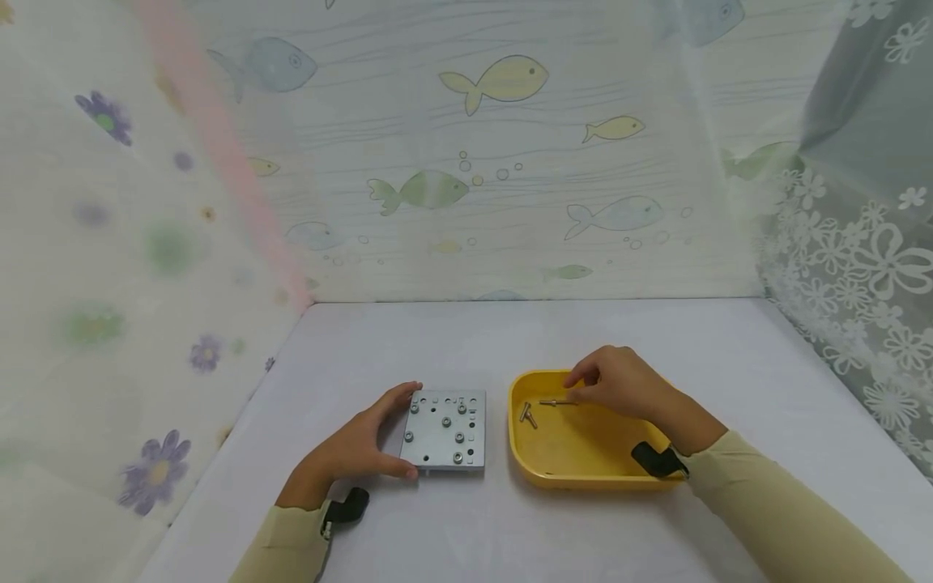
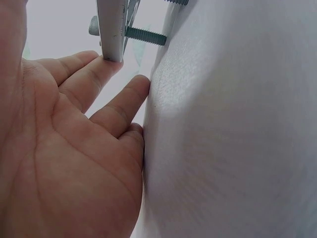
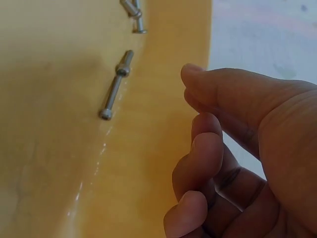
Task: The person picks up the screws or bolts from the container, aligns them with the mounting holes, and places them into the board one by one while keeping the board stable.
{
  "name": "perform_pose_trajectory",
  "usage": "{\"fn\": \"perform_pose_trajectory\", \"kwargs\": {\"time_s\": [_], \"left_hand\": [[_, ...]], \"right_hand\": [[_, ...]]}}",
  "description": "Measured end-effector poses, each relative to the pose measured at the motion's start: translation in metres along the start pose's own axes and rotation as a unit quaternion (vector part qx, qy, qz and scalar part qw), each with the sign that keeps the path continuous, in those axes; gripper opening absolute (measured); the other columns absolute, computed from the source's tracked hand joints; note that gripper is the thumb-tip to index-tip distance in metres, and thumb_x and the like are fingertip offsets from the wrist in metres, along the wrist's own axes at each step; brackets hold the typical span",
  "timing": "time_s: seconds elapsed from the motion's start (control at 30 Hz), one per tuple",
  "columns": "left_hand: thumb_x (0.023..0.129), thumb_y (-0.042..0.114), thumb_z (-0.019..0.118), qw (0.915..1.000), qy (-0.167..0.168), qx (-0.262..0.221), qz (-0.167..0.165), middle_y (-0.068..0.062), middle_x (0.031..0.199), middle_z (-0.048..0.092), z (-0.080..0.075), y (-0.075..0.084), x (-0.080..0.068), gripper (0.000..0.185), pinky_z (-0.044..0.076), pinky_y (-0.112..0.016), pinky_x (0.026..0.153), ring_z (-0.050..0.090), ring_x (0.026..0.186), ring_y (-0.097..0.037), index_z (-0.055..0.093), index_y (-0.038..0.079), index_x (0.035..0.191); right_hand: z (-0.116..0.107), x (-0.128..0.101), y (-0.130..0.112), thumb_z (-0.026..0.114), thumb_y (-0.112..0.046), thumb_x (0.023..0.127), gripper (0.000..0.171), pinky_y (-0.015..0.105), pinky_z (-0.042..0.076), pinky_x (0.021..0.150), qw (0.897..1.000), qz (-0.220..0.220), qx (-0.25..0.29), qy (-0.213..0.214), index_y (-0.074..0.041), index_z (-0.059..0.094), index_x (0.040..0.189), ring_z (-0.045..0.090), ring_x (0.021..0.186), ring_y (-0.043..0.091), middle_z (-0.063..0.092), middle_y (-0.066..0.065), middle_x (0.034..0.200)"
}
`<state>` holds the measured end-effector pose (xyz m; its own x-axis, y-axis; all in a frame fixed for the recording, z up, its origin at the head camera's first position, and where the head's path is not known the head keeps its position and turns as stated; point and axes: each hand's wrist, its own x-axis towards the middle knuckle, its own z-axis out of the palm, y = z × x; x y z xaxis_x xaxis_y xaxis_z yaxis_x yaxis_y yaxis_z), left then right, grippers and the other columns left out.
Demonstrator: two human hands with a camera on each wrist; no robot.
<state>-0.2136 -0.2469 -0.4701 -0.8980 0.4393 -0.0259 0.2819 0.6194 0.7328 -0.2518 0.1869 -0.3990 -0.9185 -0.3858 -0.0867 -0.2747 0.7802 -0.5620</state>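
My left hand [image 1: 353,445] holds a silver metal plate [image 1: 430,447] at its left side, thumb by the near corner and forefinger by the far one. Several socket-head screws [image 1: 446,422] sit in holes across the plate. Below it a threaded shank [image 2: 146,35] sticks out towards the white cloth in the left wrist view. Over the yellow tray [image 1: 561,461] my right hand [image 1: 623,385] hovers with loosely bent fingers and nothing between them. Two screws lie end to end [image 3: 114,91] just off its fingertips. Further left in the tray are more crossed screws [image 1: 528,415].
A white cloth [image 1: 408,340] covers the table. Printed curtains hang at the back [image 1: 510,202] and left [image 1: 146,324], and a sheer floral one [image 1: 860,300] hangs along the right edge. The tray has a raised rim and stands right of the plate.
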Motion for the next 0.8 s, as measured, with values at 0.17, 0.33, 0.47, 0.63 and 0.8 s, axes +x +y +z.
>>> {"fn": "perform_pose_trajectory", "kwargs": {"time_s": [0.17,0.33,0.47,0.63,0.8], "left_hand": [[0.057,0.053,0.099,1.0,-0.001,-0.003,0.003,0.01,0.164,0.04,0.0,0.0,0.0001,0.128,0.017,-0.061,0.127,0.028,0.157,-0.018,0.027,0.038,0.162],[0.058,0.053,0.099,1.0,-0.003,-0.003,0.009,0.01,0.164,0.04,0.0001,0.0,0.0004,0.128,0.017,-0.061,0.127,0.028,0.157,-0.017,0.026,0.039,0.162],[0.058,0.052,0.099,1.0,-0.003,-0.002,0.005,0.013,0.163,0.04,0.0002,0.0005,0.0002,0.126,0.018,-0.06,0.127,0.027,0.157,-0.016,0.026,0.046,0.16],[0.058,0.052,0.099,1.0,-0.001,-0.002,0.001,0.014,0.163,0.04,0.0,0.0008,-0.0003,0.125,0.018,-0.06,0.127,0.028,0.157,-0.015,0.026,0.047,0.159],[0.058,0.053,0.099,1.0,-0.001,0.001,-0.001,0.015,0.163,0.04,0.0,-0.0007,-0.0001,0.125,0.018,-0.059,0.127,0.028,0.157,-0.014,0.025,0.048,0.159]], "right_hand": [[0.0031,0.0023,0.0017,0.083,-0.028,0.089,0.021,0.025,0.042,0.058,1.0,0.001,0.007,-0.004,-0.017,0.083,0.106,0.053,0.072,0.016,0.063,-0.001,0.077],[0.0054,0.0042,0.003,0.082,-0.031,0.089,0.022,0.027,0.045,0.059,1.0,0.01,0.009,-0.009,-0.018,0.083,0.107,0.055,0.072,0.016,0.066,-0.001,0.081],[0.0068,0.005,0.0039,0.083,-0.035,0.088,0.026,0.028,0.049,0.062,1.0,0.024,0.004,-0.014,-0.018,0.083,0.107,0.058,0.074,0.015,0.07,-0.002,0.088],[0.0085,0.0048,0.0054,0.081,-0.032,0.09,0.021,0.028,0.05,0.062,0.999,0.045,0.001,-0.029,-0.017,0.082,0.105,0.061,0.068,0.014,0.073,-0.001,0.083],[0.0102,0.0034,0.0071,0.078,-0.025,0.092,0.015,0.028,0.049,0.06,0.998,0.058,-0.005,-0.037,-0.015,0.082,0.103,0.059,0.064,0.014,0.07,0.0,0.071]]}}
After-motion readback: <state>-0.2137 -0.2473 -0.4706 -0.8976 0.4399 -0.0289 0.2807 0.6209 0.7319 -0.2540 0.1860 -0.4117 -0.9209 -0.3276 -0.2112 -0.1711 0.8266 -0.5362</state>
